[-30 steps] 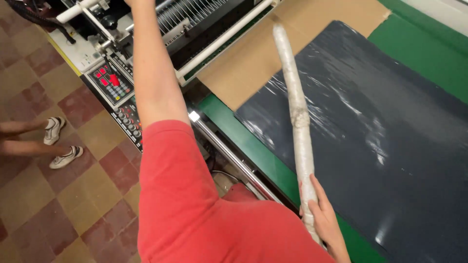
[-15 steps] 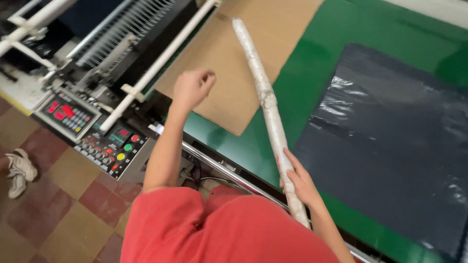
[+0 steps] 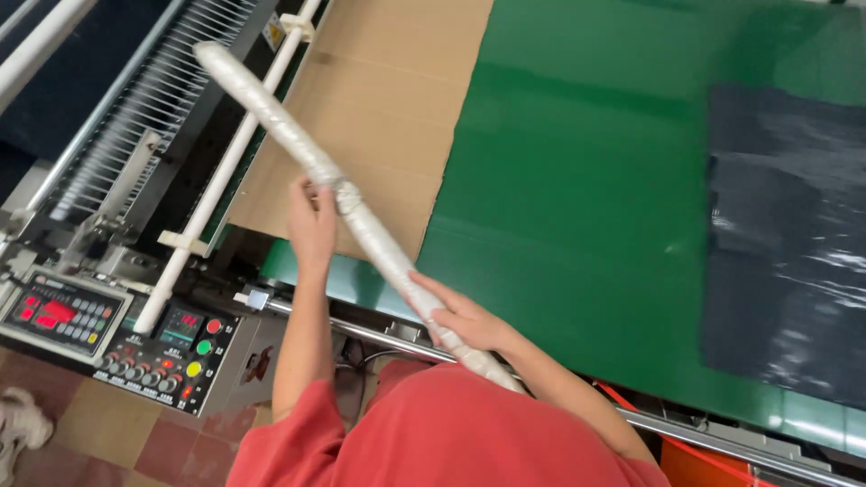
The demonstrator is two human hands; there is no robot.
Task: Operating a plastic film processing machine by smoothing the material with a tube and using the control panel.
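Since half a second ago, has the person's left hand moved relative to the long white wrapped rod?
Yes. The left hand has come across the brown cardboard sheet to the long white wrapped rod and now touches its middle; the right hand grips lower down.

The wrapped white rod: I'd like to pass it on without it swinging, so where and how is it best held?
Judging by its pose, grip the wrapped white rod at two spread points from above: near its lower end, where the right hand holds it, and at mid-length, by the left hand. It is long, thin and slanted over the cardboard sheet.
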